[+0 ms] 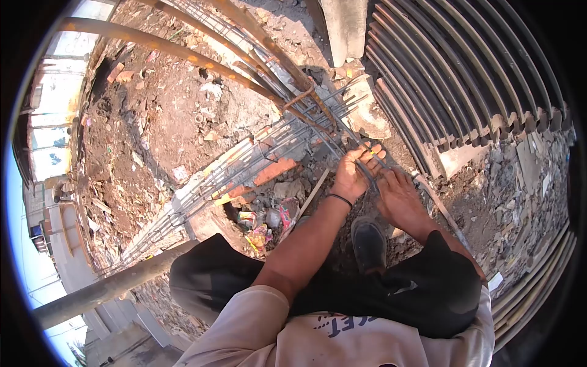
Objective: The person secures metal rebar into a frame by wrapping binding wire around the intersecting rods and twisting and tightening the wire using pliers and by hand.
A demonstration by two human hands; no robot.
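Steel rebars [333, 145] from the horizontal cage run down to my hands. Curled fingers of my left hand [354, 171] close around the bar ends, palm partly up, with a black band on the wrist. Close beside it on the right, my right hand [397, 192] has its back to me, its fingers bent over the lower end of a rebar. Its fingertips are partly hidden. Thick rusty upright bars [244, 79] meet the cage just ahead of my hands, with a bent tie [299, 98] around them.
Stacked dark corrugated sheets [465, 73] stand at the right. A concrete post [345, 30] rises ahead. Brick pieces [275, 171] and plastic wrappers [260, 235] lie left of my shoe [369, 243]. A thick pole [116, 284] crosses the lower left, and a thin rod [443, 211] lies at right.
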